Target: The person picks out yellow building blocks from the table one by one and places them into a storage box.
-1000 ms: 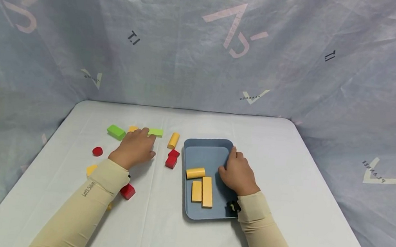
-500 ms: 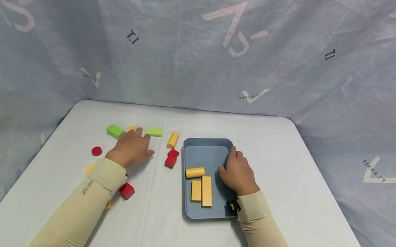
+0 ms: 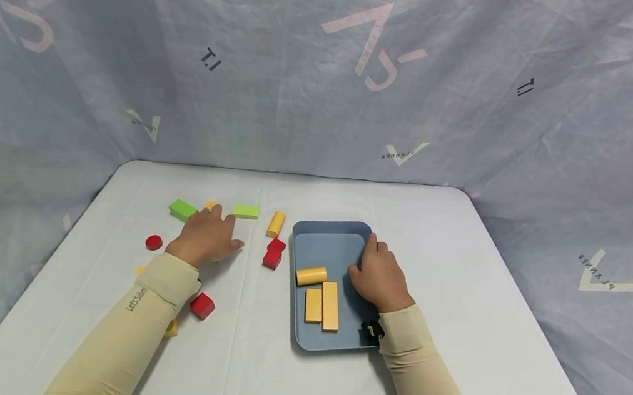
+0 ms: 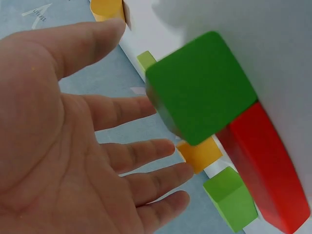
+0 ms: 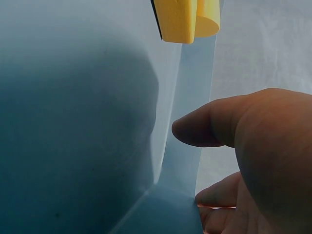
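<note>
My left hand (image 3: 205, 238) hovers over the left part of the table with its fingers spread and nothing in them. In the left wrist view, a dark green block (image 4: 202, 87) and a red block (image 4: 270, 168) lie close past its fingertips; the hand hides them in the head view. Just beyond the fingers are a yellow block (image 3: 210, 205), a green block (image 3: 183, 210) and a light green block (image 3: 245, 211). My right hand (image 3: 382, 277) holds the right wall of a blue-grey tray (image 3: 297, 321), thumb inside and fingers outside.
Inside the tray lie a yellow cylinder (image 3: 311, 277) and two yellow blocks (image 3: 331, 306). Between tray and left hand sit another yellow cylinder (image 3: 276, 224) and two red blocks (image 3: 272, 257). A red disc (image 3: 154, 242) and a red cube (image 3: 202, 306) flank the left forearm.
My left hand has drifted a little to the left, away from the light green block, and its fingers have spread more. The right hand and the tray stay in place.
</note>
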A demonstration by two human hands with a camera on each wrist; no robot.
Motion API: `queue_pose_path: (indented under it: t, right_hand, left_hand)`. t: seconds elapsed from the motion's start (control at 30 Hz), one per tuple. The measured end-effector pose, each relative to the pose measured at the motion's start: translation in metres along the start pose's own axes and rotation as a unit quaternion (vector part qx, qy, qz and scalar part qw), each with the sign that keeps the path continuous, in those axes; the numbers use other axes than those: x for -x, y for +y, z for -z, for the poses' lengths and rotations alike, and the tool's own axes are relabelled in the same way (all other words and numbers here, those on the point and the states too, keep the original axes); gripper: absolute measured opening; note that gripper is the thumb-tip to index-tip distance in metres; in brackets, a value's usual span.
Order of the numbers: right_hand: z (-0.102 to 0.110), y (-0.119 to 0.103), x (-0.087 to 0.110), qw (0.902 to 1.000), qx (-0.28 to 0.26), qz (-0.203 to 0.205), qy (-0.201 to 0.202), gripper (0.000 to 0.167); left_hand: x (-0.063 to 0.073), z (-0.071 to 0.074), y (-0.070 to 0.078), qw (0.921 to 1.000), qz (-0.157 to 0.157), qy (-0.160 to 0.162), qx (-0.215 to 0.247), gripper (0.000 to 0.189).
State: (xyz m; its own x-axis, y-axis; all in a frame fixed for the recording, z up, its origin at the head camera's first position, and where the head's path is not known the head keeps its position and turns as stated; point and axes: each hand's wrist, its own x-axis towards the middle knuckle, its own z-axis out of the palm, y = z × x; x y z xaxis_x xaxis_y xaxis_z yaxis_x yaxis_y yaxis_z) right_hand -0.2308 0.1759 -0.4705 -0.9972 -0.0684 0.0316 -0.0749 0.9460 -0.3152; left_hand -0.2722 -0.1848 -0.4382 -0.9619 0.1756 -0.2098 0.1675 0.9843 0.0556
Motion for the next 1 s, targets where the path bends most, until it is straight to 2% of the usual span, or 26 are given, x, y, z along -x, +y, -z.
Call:
queue_pose_path:
  t: [0.3,0.53,1.0]
  right_hand:
    - [0.0026,-0.0025,0.0011,1.0,0.002,-0.005,-0.005,0.083]
    - [0.0052,-0.0029,0.0018,1.0,0.004,-0.004,-0.006,0.083]
    - [0.0018,-0.0009,0.0011,1.0,0.005,0.002,-0.002,0.083]
  left_hand:
    - [0.0024,0.0017,-0.0043,0.9998,0.016,0.004,0.015,0.072]
    - [0.0015,0.0032,-0.0053,0.9989,0.031,-0.01,0.034,0.076]
    - [-0.0015,0.0022,-0.0018,0.9997,0.024,0.007,-0.003,0.074]
